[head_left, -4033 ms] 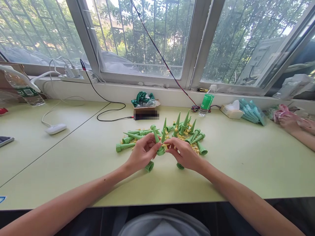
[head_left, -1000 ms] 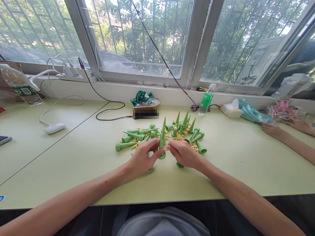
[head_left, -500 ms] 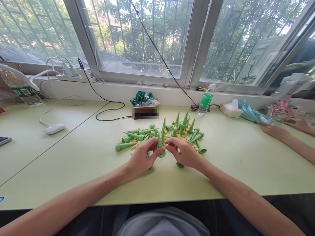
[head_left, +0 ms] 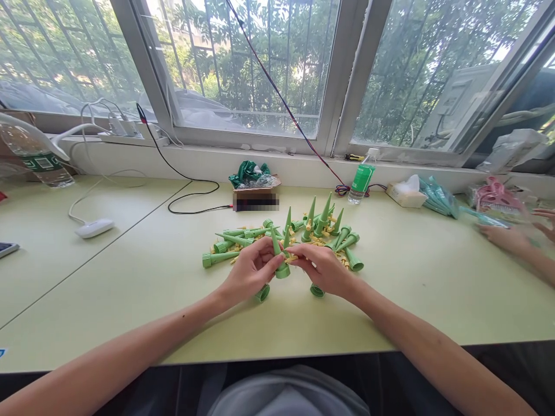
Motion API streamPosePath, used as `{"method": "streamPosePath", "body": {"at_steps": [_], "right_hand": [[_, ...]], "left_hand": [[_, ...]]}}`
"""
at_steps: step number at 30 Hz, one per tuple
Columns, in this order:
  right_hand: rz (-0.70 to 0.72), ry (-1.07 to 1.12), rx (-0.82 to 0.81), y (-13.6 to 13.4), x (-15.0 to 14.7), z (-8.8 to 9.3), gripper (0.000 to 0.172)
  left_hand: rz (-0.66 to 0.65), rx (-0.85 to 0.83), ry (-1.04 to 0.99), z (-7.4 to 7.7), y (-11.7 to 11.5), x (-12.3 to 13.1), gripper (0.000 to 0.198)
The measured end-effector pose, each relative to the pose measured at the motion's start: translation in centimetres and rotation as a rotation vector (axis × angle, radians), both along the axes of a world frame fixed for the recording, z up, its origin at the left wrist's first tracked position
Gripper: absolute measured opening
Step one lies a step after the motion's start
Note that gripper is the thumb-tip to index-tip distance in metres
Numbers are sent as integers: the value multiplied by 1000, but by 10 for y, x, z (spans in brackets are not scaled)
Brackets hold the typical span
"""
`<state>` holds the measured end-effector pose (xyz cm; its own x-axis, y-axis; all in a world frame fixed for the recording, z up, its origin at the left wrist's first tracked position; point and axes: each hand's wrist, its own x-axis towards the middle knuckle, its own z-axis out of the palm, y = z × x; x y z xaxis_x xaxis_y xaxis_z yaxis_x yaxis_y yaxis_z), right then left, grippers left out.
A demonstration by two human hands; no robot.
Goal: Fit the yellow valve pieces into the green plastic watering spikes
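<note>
Green spike (head_left: 278, 254), held just in front of the pile of spikes (head_left: 323, 228), is pinched near its collar by the left hand (head_left: 248, 273), the right hand (head_left: 326, 270) pinching a yellow piece (head_left: 289, 258) against it; it seems light, stiff plastic, best gripped at the collar.

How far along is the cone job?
Looks done: several upright cones stand behind the hands, some with yellow bits on them. In hand: the left hand grips a green cone, and the right hand pinches a yellow piece against it. Probably left: the lying cones and loose yellow pieces on the table.
</note>
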<state>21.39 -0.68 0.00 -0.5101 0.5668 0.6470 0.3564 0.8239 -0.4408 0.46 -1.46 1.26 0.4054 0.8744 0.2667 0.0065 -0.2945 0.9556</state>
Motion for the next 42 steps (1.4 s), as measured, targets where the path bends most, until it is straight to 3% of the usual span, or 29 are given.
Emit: {"method": "streamPosePath", "body": {"at_steps": [11,20,23,28,35,42], "right_hand": [[-14,-107,-56,-3,-1,2,28],[-52,-145,-126,-3,-2,1,35],[-66,-114,-148,-4,-3,3,33],[-48,-25,-175,-7,-4,4,10],[-1,18,-137,-5,-2,3,17],[6,14,-121,-5,-2,5,17]], "left_hand": [[127,350,244,-3,-2,-3,18],[111,423,274,-3,-2,-4,15],[133,389,258,-4,-2,-3,15],[89,232,108,-2,1,-1,17],[26,-9,-55,5,2,-1,23],[-14,-73,-89,5,3,-3,22]]}}
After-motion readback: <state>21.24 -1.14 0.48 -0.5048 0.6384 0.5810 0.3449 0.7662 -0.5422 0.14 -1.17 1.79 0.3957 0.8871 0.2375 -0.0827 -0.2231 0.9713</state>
